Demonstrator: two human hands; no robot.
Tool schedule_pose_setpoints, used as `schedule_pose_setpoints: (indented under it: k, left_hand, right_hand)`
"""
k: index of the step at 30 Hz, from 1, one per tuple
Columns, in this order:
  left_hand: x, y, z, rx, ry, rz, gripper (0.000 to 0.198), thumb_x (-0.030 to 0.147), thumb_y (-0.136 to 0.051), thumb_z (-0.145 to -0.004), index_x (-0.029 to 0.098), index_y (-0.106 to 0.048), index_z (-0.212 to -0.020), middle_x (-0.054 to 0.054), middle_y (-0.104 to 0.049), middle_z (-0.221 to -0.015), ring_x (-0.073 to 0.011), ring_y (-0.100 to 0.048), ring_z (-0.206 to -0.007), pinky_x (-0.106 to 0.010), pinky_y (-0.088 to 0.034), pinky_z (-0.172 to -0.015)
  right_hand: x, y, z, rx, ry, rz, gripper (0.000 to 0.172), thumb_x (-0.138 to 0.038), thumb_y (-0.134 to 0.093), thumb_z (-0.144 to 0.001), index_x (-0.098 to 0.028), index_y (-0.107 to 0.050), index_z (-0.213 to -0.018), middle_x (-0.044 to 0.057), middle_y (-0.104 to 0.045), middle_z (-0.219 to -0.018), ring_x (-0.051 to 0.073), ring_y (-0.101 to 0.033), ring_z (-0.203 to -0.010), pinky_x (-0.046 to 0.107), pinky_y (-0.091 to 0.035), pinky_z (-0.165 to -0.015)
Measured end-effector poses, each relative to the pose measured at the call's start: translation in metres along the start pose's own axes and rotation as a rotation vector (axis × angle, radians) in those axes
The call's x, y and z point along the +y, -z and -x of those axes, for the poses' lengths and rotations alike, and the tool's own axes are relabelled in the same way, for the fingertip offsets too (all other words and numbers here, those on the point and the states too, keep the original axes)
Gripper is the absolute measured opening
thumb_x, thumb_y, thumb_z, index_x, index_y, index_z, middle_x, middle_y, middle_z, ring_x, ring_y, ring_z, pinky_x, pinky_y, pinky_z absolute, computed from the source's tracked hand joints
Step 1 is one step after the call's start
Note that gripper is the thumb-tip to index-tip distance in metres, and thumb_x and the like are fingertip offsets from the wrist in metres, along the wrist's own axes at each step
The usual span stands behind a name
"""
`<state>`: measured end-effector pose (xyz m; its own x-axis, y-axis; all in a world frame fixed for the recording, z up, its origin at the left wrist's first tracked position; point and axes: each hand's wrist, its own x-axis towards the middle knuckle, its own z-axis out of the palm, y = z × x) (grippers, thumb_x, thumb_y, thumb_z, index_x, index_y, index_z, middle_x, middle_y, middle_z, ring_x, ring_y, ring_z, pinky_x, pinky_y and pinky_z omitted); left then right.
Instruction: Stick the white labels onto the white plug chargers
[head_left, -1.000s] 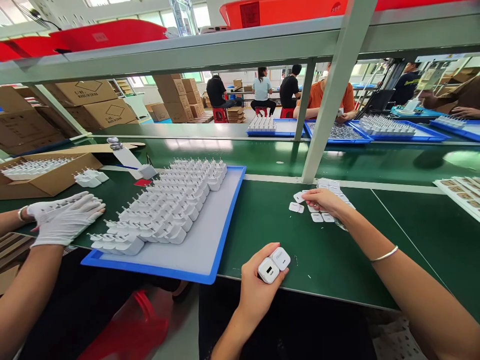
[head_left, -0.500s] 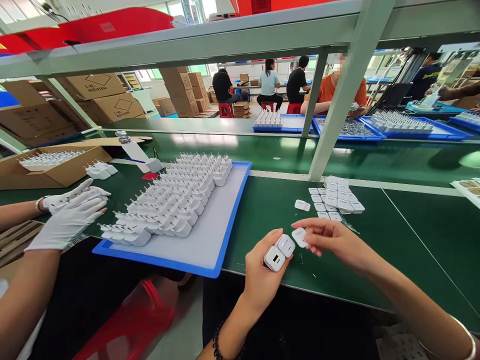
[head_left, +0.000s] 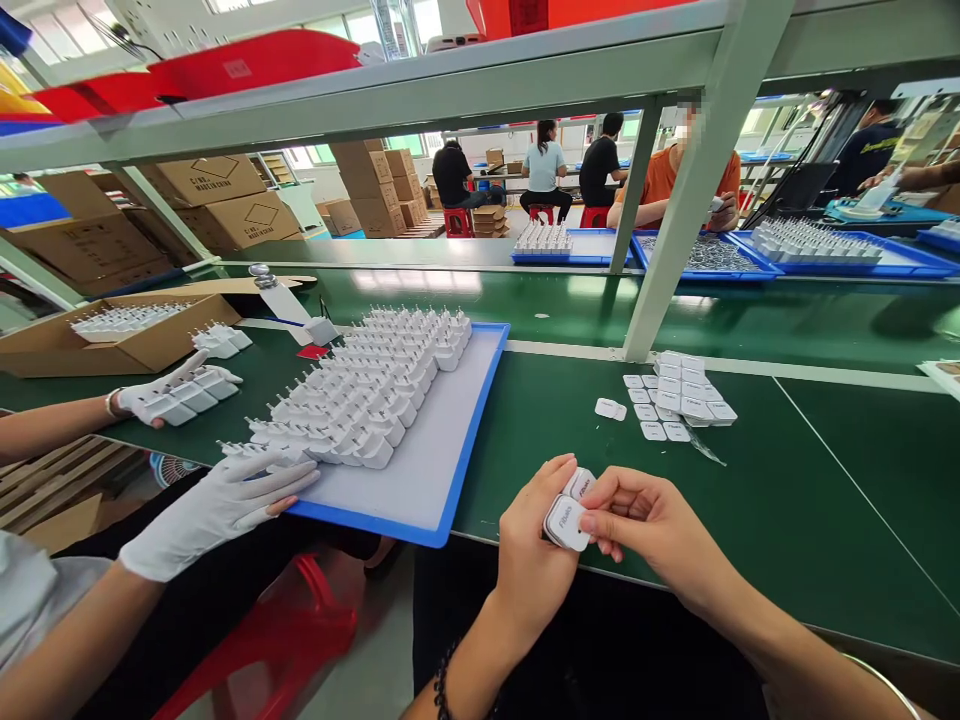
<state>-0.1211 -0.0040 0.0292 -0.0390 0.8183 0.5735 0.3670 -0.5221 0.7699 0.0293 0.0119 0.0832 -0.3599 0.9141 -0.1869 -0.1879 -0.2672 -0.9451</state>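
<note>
My left hand (head_left: 529, 545) is closed around two white chargers (head_left: 555, 540) held side by side over the near table edge. A white printed label card (head_left: 566, 522) covers the front of the nearer charger, and a similar card (head_left: 582, 483) lies over the other. Thumb and fingers of my right hand (head_left: 649, 525) pinch the edge of the nearer card against the charger. Past my hands, more printed label cards (head_left: 686, 390) lie in stacks and rows on the green table, with a few loose ones (head_left: 610, 409) to their left.
Left of me, a blue-rimmed tray (head_left: 469, 455) bears rows of white plug chargers (head_left: 367, 385). A co-worker's gloved hand (head_left: 217, 505) is at its corner; the other gloved hand (head_left: 139, 400) holds several chargers. A cardboard box (head_left: 161, 345) stands behind. A shelf post (head_left: 675, 230) rises ahead.
My right hand has brought the card leftward onto the nearer charger, covering its ports. The co-worker's gloved hands have separated, one moving to the tray, the other now showing several chargers.
</note>
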Motion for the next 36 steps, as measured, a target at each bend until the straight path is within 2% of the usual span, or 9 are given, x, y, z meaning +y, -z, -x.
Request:
schedule_pose_setpoints:
  k: [5,11,18,29,36]
  left_hand:
    - [0.0018,0.0009,0.0008,0.009,-0.054,-0.041,0.044,0.011,-0.068,-0.084,0.023,-0.066,-0.127,-0.009,-0.071,-0.126,-0.0256,-0.069,-0.117,-0.039,-0.058,-0.102]
    - [-0.0011,-0.0006,0.0012,0.031,-0.086,-0.063,0.049,0.008,-0.069,-0.083,0.024,-0.064,-0.129,-0.008,-0.071,-0.126,-0.0254,-0.069,-0.117,-0.041,-0.056,-0.105]
    - [-0.0023,-0.0008,0.0029,0.019,-0.055,-0.059,0.048,0.007,-0.07,-0.081,0.022,-0.066,-0.127,-0.01,-0.071,-0.126,-0.0248,-0.069,-0.115,-0.036,-0.06,-0.098]
    - [0.0019,-0.0018,0.0016,0.014,-0.075,-0.098,0.043,0.009,-0.068,-0.085,0.021,-0.066,-0.126,-0.011,-0.072,-0.125,-0.0253,-0.069,-0.116,-0.04,-0.058,-0.103]
    - [0.0001,-0.002,0.0031,0.038,-0.115,-0.115,0.041,0.009,-0.067,-0.086,0.02,-0.066,-0.126,-0.012,-0.072,-0.123,-0.0247,-0.069,-0.115,-0.037,-0.06,-0.099]
  right_hand:
    - [0.0011,0.0006,0.0012,-0.005,-0.012,0.018,0.034,-0.042,-0.09,-0.063,-0.019,-0.065,-0.064,-0.001,-0.063,-0.059,0.011,-0.05,-0.054,0.026,-0.044,-0.055]
    - [0.0012,-0.0038,-0.0004,0.028,0.013,0.037,0.036,-0.043,-0.089,-0.062,-0.02,-0.063,-0.06,-0.002,-0.062,-0.06,0.012,-0.05,-0.056,0.027,-0.043,-0.056]
    - [0.0004,-0.0036,-0.0017,0.016,-0.006,0.013,0.035,-0.04,-0.092,-0.058,-0.019,-0.064,-0.062,-0.002,-0.063,-0.06,0.011,-0.05,-0.056,0.025,-0.042,-0.055]
    - [0.0012,-0.0013,0.0004,0.018,-0.007,0.047,0.035,-0.038,-0.09,-0.062,-0.019,-0.061,-0.068,-0.003,-0.063,-0.06,0.012,-0.052,-0.058,0.025,-0.042,-0.056]
    - [0.0025,-0.0023,0.0007,-0.003,0.027,0.049,0.035,-0.033,-0.084,-0.072,-0.022,-0.051,-0.075,-0.007,-0.06,-0.059,0.011,-0.056,-0.06,0.023,-0.041,-0.058]
